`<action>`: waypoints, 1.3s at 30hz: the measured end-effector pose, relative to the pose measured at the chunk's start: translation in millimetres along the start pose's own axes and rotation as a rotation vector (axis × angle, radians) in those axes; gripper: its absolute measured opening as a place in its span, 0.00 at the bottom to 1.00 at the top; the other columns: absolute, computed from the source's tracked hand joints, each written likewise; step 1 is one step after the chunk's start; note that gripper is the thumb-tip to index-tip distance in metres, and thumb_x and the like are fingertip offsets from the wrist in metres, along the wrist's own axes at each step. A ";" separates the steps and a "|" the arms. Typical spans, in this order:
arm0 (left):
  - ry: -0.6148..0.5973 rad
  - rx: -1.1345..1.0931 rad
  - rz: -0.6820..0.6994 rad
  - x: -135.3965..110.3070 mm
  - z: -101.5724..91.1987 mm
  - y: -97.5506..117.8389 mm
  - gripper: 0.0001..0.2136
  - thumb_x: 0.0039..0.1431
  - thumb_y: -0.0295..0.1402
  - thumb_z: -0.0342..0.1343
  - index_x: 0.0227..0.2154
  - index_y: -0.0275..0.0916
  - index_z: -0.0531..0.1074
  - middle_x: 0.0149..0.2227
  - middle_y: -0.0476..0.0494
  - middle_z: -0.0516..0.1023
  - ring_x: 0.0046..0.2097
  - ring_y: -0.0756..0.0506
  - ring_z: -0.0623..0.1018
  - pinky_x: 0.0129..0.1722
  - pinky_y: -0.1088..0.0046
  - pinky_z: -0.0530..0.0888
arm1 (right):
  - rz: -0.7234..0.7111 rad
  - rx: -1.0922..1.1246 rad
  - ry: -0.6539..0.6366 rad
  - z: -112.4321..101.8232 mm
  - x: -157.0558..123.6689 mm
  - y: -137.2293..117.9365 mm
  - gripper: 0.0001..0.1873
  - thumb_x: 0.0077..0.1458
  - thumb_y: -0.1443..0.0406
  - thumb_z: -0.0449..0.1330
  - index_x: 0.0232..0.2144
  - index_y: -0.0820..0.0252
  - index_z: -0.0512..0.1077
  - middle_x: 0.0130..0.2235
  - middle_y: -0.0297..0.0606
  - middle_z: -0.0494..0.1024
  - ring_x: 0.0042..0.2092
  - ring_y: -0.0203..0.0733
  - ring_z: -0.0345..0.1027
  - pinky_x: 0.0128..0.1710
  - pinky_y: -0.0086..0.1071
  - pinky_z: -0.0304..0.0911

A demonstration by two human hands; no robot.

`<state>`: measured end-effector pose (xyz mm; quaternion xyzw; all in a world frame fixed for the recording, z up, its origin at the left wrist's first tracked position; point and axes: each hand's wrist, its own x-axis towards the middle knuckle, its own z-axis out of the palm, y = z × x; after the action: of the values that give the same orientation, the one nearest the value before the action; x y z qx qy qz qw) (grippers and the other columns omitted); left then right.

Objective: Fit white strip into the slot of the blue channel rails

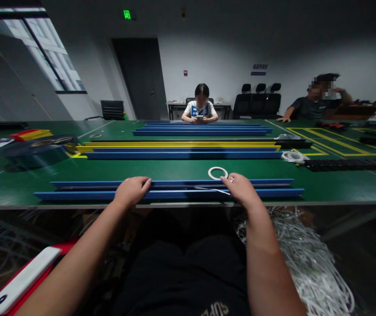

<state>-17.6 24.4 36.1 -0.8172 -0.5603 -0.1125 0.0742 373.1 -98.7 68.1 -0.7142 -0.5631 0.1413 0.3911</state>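
Blue channel (pixel 174 194) walls lie under the left hand (pixel 131 191); how firmly it grips, I cannot tell. The right hand (pixel 241 188) curls narrowly beside a white ring (pixel 209 173), though whether it pinches that or the white strip (pixel 212 189) is unclear. Along the near side of the green table (pixel 161 169), the channel looks stiff, light, smooth, best held by both walls; the strip seems limp. Yellow rails (pixel 115 149) lie farther off
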 end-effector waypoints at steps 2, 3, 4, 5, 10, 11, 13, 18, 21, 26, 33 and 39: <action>-0.021 0.007 -0.054 1.6 0.5 -29.9 0.26 0.64 0.50 0.36 0.45 0.46 0.77 0.47 0.43 0.80 0.48 0.39 0.77 0.43 0.68 0.70 | 0.019 -0.283 -0.121 2.8 -2.4 1.0 0.25 0.49 0.42 0.57 0.23 0.57 0.67 0.26 0.37 0.73 0.28 0.38 0.63 0.28 0.30 0.51; -0.042 0.006 -0.074 3.3 0.4 -43.9 0.26 0.64 0.50 0.36 0.46 0.46 0.77 0.48 0.43 0.80 0.48 0.39 0.77 0.43 0.68 0.70 | 0.026 -0.378 -0.183 4.9 -3.6 1.1 0.26 0.47 0.41 0.58 0.24 0.57 0.69 0.28 0.38 0.75 0.30 0.39 0.66 0.29 0.30 0.52; -0.067 0.002 -0.083 5.3 0.1 -56.5 0.26 0.63 0.50 0.36 0.46 0.45 0.77 0.48 0.43 0.80 0.48 0.39 0.77 0.43 0.68 0.70 | 0.029 -0.451 -0.239 7.2 -4.8 1.1 0.25 0.45 0.41 0.61 0.26 0.56 0.70 0.30 0.39 0.76 0.32 0.41 0.67 0.30 0.30 0.52; -0.091 -0.003 -0.096 7.3 -0.5 -67.3 0.27 0.63 0.51 0.36 0.47 0.45 0.76 0.49 0.43 0.80 0.49 0.38 0.77 0.43 0.68 0.70 | 0.027 -0.510 -0.284 9.3 -5.8 1.1 0.25 0.43 0.42 0.63 0.28 0.56 0.71 0.33 0.39 0.77 0.34 0.42 0.69 0.30 0.30 0.53; -0.160 -0.063 -0.106 13.3 -3.1 -87.3 0.26 0.60 0.53 0.39 0.47 0.46 0.77 0.49 0.44 0.79 0.49 0.39 0.77 0.46 0.70 0.70 | -0.012 -0.598 -0.291 11.2 -6.8 1.4 0.10 0.53 0.55 0.60 0.32 0.54 0.73 0.36 0.39 0.78 0.37 0.43 0.70 0.31 0.31 0.53; -0.164 -0.073 -0.106 13.7 -3.4 -85.4 0.26 0.60 0.53 0.40 0.46 0.46 0.77 0.49 0.44 0.80 0.49 0.40 0.77 0.46 0.70 0.69 | -0.033 -0.583 -0.265 9.8 -6.2 1.8 0.08 0.55 0.57 0.57 0.32 0.54 0.72 0.36 0.40 0.78 0.37 0.43 0.70 0.31 0.31 0.53; -0.157 -0.088 -0.114 14.5 -3.9 -76.5 0.26 0.60 0.54 0.40 0.46 0.45 0.77 0.48 0.44 0.80 0.49 0.39 0.77 0.47 0.70 0.69 | -0.080 -0.548 -0.173 6.9 -4.4 2.8 0.08 0.58 0.61 0.53 0.32 0.55 0.72 0.36 0.41 0.76 0.37 0.42 0.69 0.32 0.31 0.53; -0.096 -0.208 -0.045 21.3 -7.4 -21.8 0.25 0.63 0.52 0.39 0.44 0.43 0.77 0.47 0.43 0.80 0.48 0.41 0.77 0.47 0.70 0.70 | -0.151 -0.370 0.123 7.8 3.1 6.3 0.08 0.55 0.65 0.51 0.25 0.58 0.66 0.37 0.42 0.70 0.38 0.40 0.65 0.38 0.32 0.57; -0.068 -0.268 0.074 27.7 -10.5 30.4 0.25 0.64 0.51 0.38 0.43 0.42 0.77 0.46 0.42 0.80 0.48 0.42 0.76 0.48 0.70 0.69 | -0.171 -0.024 0.234 13.5 6.1 3.5 0.11 0.54 0.63 0.52 0.21 0.57 0.60 0.33 0.39 0.69 0.39 0.41 0.65 0.41 0.33 0.59; -0.073 -0.308 0.222 34.9 -7.9 107.5 0.27 0.66 0.52 0.35 0.46 0.44 0.75 0.48 0.42 0.79 0.49 0.42 0.76 0.48 0.68 0.69 | -0.026 0.920 0.182 20.2 2.6 -10.2 0.12 0.52 0.59 0.55 0.24 0.55 0.54 0.28 0.34 0.71 0.32 0.39 0.70 0.35 0.34 0.65; -0.030 -0.066 0.125 29.8 2.8 135.6 0.31 0.65 0.56 0.31 0.38 0.40 0.76 0.40 0.36 0.80 0.45 0.38 0.77 0.46 0.62 0.66 | 0.144 0.242 0.164 18.2 3.8 0.0 0.06 0.50 0.63 0.52 0.34 0.55 0.64 0.27 0.35 0.73 0.27 0.39 0.64 0.30 0.31 0.59; -0.025 -0.055 0.109 22.0 -0.3 124.6 0.29 0.65 0.54 0.32 0.38 0.42 0.76 0.40 0.38 0.80 0.45 0.38 0.77 0.45 0.62 0.67 | 0.051 -0.309 -0.147 11.8 -0.5 -3.1 0.11 0.55 0.62 0.50 0.36 0.55 0.71 0.35 0.42 0.78 0.37 0.46 0.70 0.35 0.32 0.56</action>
<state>106.3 -0.9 42.9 -0.8496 -0.5126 -0.1134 0.0509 363.2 -94.2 62.5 -0.7677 -0.5868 0.1149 0.2304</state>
